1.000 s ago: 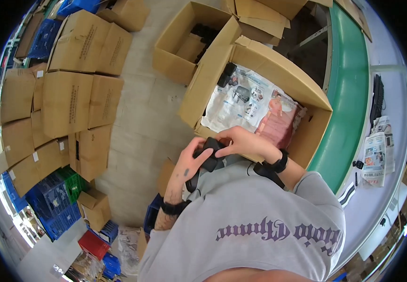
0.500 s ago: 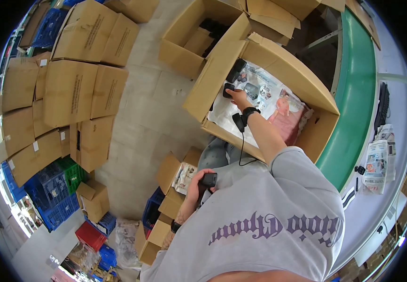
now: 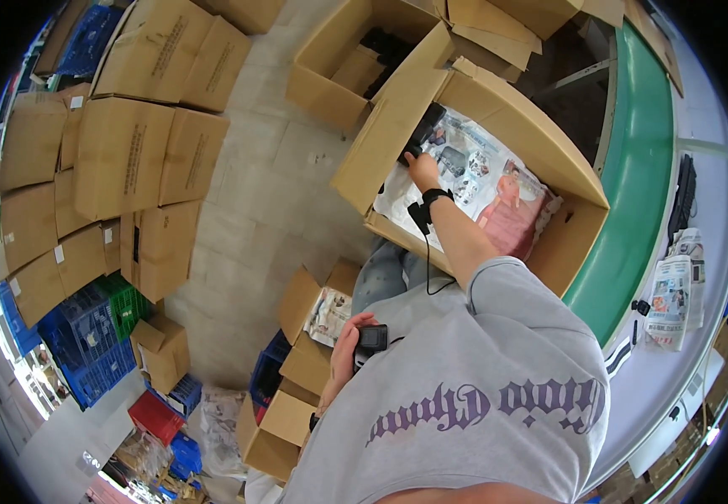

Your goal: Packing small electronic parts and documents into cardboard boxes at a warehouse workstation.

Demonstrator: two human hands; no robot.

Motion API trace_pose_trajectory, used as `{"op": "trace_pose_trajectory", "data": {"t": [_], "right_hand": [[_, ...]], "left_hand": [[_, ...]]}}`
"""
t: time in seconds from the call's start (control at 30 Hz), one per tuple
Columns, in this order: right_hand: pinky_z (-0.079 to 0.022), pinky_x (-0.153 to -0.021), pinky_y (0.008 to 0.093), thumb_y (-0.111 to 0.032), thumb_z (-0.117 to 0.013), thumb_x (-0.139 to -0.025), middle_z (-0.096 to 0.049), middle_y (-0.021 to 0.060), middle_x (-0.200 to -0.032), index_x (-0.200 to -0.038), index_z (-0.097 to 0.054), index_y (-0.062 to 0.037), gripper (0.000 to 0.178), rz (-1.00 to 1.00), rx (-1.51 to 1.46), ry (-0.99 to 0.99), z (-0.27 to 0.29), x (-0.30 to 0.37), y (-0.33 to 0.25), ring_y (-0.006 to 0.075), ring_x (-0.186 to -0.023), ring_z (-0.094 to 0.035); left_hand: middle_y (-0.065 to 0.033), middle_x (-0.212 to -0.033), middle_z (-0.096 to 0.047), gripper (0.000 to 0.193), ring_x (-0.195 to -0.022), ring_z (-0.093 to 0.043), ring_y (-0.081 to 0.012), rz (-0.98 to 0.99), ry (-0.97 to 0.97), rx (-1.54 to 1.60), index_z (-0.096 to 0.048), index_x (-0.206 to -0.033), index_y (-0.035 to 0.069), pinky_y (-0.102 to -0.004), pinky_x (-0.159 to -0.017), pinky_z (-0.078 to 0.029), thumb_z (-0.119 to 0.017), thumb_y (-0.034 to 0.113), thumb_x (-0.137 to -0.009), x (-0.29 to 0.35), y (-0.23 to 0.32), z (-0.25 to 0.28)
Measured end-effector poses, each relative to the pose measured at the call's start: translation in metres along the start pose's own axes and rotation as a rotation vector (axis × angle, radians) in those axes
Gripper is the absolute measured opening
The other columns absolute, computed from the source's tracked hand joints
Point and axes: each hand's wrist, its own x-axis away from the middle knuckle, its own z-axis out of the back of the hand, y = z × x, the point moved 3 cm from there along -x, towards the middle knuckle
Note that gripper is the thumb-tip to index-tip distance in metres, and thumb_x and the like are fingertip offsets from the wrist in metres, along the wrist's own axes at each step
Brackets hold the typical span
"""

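My left hand (image 3: 344, 351) is closed around a black boxy device (image 3: 372, 338) in front of my shirt, and some of its fingers are hidden behind it. A short dark cord shows beside the device. Inside the open cardboard box (image 3: 540, 113), my right hand (image 3: 423, 171) reaches to the left wall, its fingers closed on a black block (image 3: 412, 154). Another black block (image 3: 429, 119) lies just beyond, along the same wall. Printed paper sheets (image 3: 473, 168) line the box under my hand. A small black unit (image 3: 419, 217) with a cable sits by my right wristband.
Another open carton (image 3: 330, 97) with black items stands behind. To the right runs a green-edged table (image 3: 633, 168) with folded newspaper (image 3: 675, 290) on it. Stacked cartons (image 3: 124, 155) and blue crates (image 3: 86, 336) line the left. Small open boxes (image 3: 284, 428) stand by my left arm.
My right hand has pushed the block slightly up the box wall, toward the block beyond it. The device in my left hand has turned and shows more of its broad face.
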Motion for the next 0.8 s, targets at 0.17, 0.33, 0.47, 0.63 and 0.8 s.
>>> {"op": "trace_pose_trajectory", "data": {"t": [0.17, 0.33, 0.47, 0.63, 0.8], "right_hand": [[-0.053, -0.059, 0.0381, -0.056, -0.046, -0.092, -0.065, 0.0168, -0.063, -0.072, -0.068, 0.0025, 0.066, 0.001, 0.047, -0.127, 0.031, -0.012, 0.023, 0.0280, -0.057, -0.066], [-0.048, -0.052, 0.0297, -0.036, -0.051, -0.091, -0.065, 0.0070, -0.063, -0.090, -0.070, 0.0002, 0.041, 0.228, -0.485, -0.869, 0.169, 0.098, -0.108, 0.0152, -0.052, -0.061], [-0.050, -0.064, 0.0269, -0.019, -0.065, -0.084, -0.068, 0.0070, -0.081, -0.112, -0.065, -0.0004, 0.034, 0.658, -0.563, -1.057, 0.237, 0.207, -0.146, 0.0131, -0.072, -0.064], [-0.050, -0.070, 0.0268, -0.017, -0.074, -0.076, -0.069, 0.0064, -0.085, -0.112, -0.066, -0.0034, 0.039, 0.446, -0.322, -1.035, 0.237, 0.211, -0.129, 0.0135, -0.077, -0.064], [-0.050, -0.070, 0.0268, -0.019, -0.077, -0.073, -0.068, 0.0073, -0.084, -0.111, -0.065, 0.0003, 0.044, 0.526, -0.242, -1.058, 0.223, 0.219, -0.132, 0.0142, -0.077, -0.064]], "left_hand": [[-0.0123, -0.108, -0.056, 0.047, -0.072, -0.058, -0.0158, 0.097, -0.065, 0.202, -0.047, -0.126, 0.000, -0.0291, -0.059, -0.050, -0.042, 0.033, -0.094, -0.025, -0.014, 0.023], [-0.0105, -0.100, -0.058, 0.049, -0.070, -0.057, -0.0115, -0.178, 0.029, -0.193, -0.044, -0.129, 0.002, -0.0238, -0.056, -0.047, -0.061, 0.014, -0.085, -0.057, 0.054, 0.010], [-0.0080, -0.100, -0.058, 0.063, -0.076, -0.057, -0.0092, -0.113, -0.177, -0.270, -0.037, -0.134, 0.005, -0.0216, -0.060, -0.046, -0.070, 0.007, -0.080, -0.086, 0.077, -0.012], [-0.0090, -0.104, -0.060, 0.066, -0.082, -0.058, -0.0097, -0.080, -0.231, -0.284, -0.034, -0.138, 0.006, -0.0223, -0.064, -0.046, -0.071, 0.018, -0.084, -0.102, 0.070, -0.025], [-0.0113, -0.097, -0.063, 0.065, -0.078, -0.057, -0.0087, -0.155, -0.185, -0.312, -0.031, -0.141, 0.003, -0.0226, -0.068, -0.047, -0.066, 0.022, -0.089, -0.097, 0.059, -0.027]]}}
